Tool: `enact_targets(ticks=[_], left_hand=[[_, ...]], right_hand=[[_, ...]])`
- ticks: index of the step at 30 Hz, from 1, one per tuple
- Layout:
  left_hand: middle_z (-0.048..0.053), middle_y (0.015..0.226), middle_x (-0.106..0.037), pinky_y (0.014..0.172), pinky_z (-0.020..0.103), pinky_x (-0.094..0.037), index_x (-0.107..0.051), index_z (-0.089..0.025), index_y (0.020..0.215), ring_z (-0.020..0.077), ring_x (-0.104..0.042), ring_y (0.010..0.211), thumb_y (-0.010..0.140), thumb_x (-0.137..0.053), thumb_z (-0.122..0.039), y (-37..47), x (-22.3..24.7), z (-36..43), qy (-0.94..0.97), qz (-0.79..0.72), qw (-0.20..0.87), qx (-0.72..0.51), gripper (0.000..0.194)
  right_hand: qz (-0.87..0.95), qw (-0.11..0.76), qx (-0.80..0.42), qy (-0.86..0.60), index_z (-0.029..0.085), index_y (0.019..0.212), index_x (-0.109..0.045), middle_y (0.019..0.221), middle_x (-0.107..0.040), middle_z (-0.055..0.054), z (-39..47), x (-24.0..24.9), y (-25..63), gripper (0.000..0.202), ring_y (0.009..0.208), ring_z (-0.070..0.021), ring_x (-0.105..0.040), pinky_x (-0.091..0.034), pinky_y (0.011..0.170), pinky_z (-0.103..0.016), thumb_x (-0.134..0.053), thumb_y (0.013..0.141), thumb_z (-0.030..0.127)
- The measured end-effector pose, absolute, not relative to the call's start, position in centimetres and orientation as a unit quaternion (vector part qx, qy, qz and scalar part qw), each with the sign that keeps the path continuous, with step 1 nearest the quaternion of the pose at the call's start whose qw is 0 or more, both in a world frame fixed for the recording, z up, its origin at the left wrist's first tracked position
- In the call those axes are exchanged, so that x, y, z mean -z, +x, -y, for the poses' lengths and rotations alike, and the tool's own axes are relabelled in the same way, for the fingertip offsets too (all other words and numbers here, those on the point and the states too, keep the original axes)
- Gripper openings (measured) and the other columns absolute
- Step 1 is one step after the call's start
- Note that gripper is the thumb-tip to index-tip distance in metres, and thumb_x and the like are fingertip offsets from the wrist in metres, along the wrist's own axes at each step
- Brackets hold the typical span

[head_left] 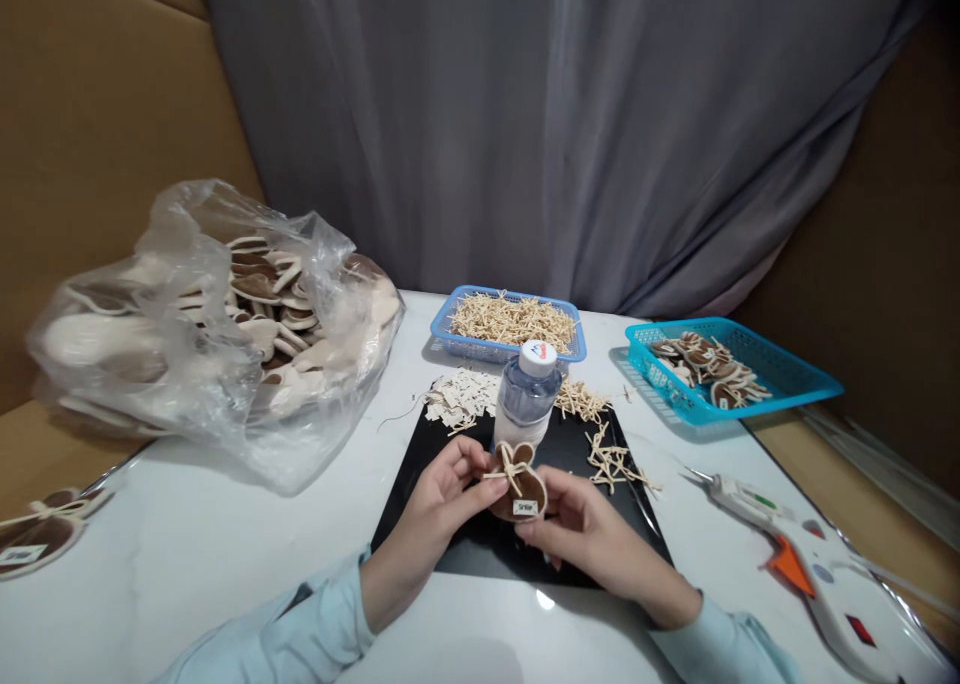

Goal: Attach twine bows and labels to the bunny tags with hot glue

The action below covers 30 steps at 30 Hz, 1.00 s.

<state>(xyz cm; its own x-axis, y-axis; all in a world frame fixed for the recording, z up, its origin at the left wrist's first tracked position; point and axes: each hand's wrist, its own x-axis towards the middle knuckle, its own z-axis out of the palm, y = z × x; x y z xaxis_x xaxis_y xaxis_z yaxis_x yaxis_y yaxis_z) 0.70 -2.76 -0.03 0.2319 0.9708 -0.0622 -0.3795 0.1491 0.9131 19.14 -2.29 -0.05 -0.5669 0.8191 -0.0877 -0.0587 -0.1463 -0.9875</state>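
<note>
Between my two hands is a small brown bunny-shaped ornament with a cream edge, a cream cord bow and a white label near its bottom. My left hand pinches it by the left side, near the bow. On the other side, my right hand grips the right and lower edge. The ornament is held above a black board. Right behind it stands a bottle with a white cap, its lower part hidden by the ornament.
Small white labels and loose cord bows lie around the board. A blue basket holds many bows; a turquoise basket holds finished-looking ornaments. A plastic bag of brown-and-cream pieces sits left, a glue gun right.
</note>
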Motion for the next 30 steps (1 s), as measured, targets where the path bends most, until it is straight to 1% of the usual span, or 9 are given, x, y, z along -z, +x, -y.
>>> enact_targets(ticks=[3, 7, 10, 13, 17, 20, 23, 26, 30], left_hand=[[-0.002, 0.085, -0.061, 0.070, 0.021, -0.044, -0.046, -0.020, 0.081, 0.0099, -0.056, 0.078, 0.077, -0.075, -0.027, 0.6, 0.1, 2.8, 0.419, -0.356, 0.670, -0.498, 0.029], [-0.004, 0.079, -0.059, 0.056, 0.017, -0.039, -0.046, -0.020, 0.080, 0.0063, -0.051, 0.066, 0.076, -0.076, -0.027, 0.7, 0.1, 2.8, 0.427, -0.366, 0.660, -0.497, 0.031], [-0.005, 0.077, -0.057, 0.049, 0.016, -0.037, -0.045, -0.020, 0.079, 0.0055, -0.047, 0.061, 0.075, -0.077, -0.030, 0.7, 0.3, 2.7, 0.441, -0.384, 0.644, -0.493, 0.033], [-0.005, 0.076, -0.055, 0.045, 0.015, -0.036, -0.046, -0.020, 0.080, 0.0058, -0.046, 0.059, 0.074, -0.077, -0.033, 0.7, 0.5, 2.7, 0.454, -0.398, 0.628, -0.492, 0.034], [-0.004, 0.078, -0.054, 0.043, 0.015, -0.038, -0.045, -0.020, 0.080, 0.0071, -0.048, 0.062, 0.073, -0.077, -0.034, 0.6, 0.7, 2.7, 0.462, -0.414, 0.607, -0.497, 0.035], [-0.004, 0.077, -0.053, 0.042, 0.014, -0.039, -0.045, -0.020, 0.079, 0.0075, -0.048, 0.062, 0.073, -0.077, -0.035, 0.6, 0.8, 2.5, 0.465, -0.417, 0.597, -0.503, 0.035], [-0.004, 0.077, -0.052, 0.042, 0.014, -0.039, -0.046, -0.020, 0.080, 0.0072, -0.048, 0.062, 0.074, -0.076, -0.035, 0.6, 0.8, 2.5, 0.467, -0.418, 0.594, -0.504, 0.034], [-0.004, 0.077, -0.052, 0.042, 0.014, -0.041, -0.046, -0.020, 0.081, 0.0077, -0.049, 0.063, 0.074, -0.076, -0.034, 0.6, 0.9, 2.6, 0.469, -0.411, 0.601, -0.500, 0.034], [-0.003, 0.078, -0.052, 0.042, 0.014, -0.042, -0.045, -0.020, 0.081, 0.0094, -0.050, 0.067, 0.074, -0.076, -0.034, 0.7, 0.8, 2.6, 0.469, -0.413, 0.605, -0.493, 0.034]], right_hand=[[0.560, 0.379, -0.654, -0.340, 0.017, 0.083, -0.060, 0.067, -0.055, 0.004, 1.9, -0.2, 19.7, 0.021, 0.054, -0.0062, -0.042, -0.031, 0.046, -0.017, -0.070, 0.079, 0.035], [0.546, 0.405, -0.644, -0.350, 0.017, 0.085, -0.062, 0.065, -0.052, 0.004, 1.6, 0.0, 20.1, 0.018, 0.049, -0.0053, -0.037, -0.027, 0.046, -0.019, -0.063, 0.084, 0.035], [0.546, 0.400, -0.641, -0.362, 0.016, 0.088, -0.065, 0.063, -0.052, 0.004, 1.6, 0.2, 20.1, 0.021, 0.050, -0.0063, -0.040, -0.030, 0.047, -0.020, -0.063, 0.085, 0.036], [0.546, 0.398, -0.640, -0.366, 0.015, 0.087, -0.067, 0.060, -0.052, 0.003, 1.7, 0.2, 20.1, 0.023, 0.051, -0.0079, -0.042, -0.033, 0.049, -0.021, -0.064, 0.084, 0.038], [0.549, 0.398, -0.637, -0.367, 0.014, 0.085, -0.070, 0.057, -0.050, 0.004, 1.8, 0.1, 20.2, 0.023, 0.052, -0.0080, -0.042, -0.034, 0.050, -0.021, -0.064, 0.084, 0.037], [0.543, 0.393, -0.650, -0.357, 0.015, 0.087, -0.068, 0.060, -0.052, 0.004, 1.9, 0.1, 20.1, 0.022, 0.053, -0.0071, -0.043, -0.036, 0.050, -0.019, -0.066, 0.084, 0.037], [0.524, 0.382, -0.679, -0.344, 0.016, 0.089, -0.064, 0.066, -0.056, 0.003, 1.9, 0.2, 19.8, 0.025, 0.054, -0.0071, -0.046, -0.039, 0.047, -0.018, -0.073, 0.079, 0.037], [0.513, 0.373, -0.694, -0.342, 0.017, 0.086, -0.063, 0.069, -0.058, 0.003, 1.8, 0.6, 19.5, 0.028, 0.057, -0.0075, -0.049, -0.043, 0.046, -0.017, -0.078, 0.074, 0.037], [0.502, 0.386, -0.692, -0.348, 0.017, 0.079, -0.063, 0.073, -0.063, 0.002, 1.6, 1.0, 19.2, 0.027, 0.063, -0.0085, -0.057, -0.050, 0.053, -0.018, -0.081, 0.072, 0.035]])
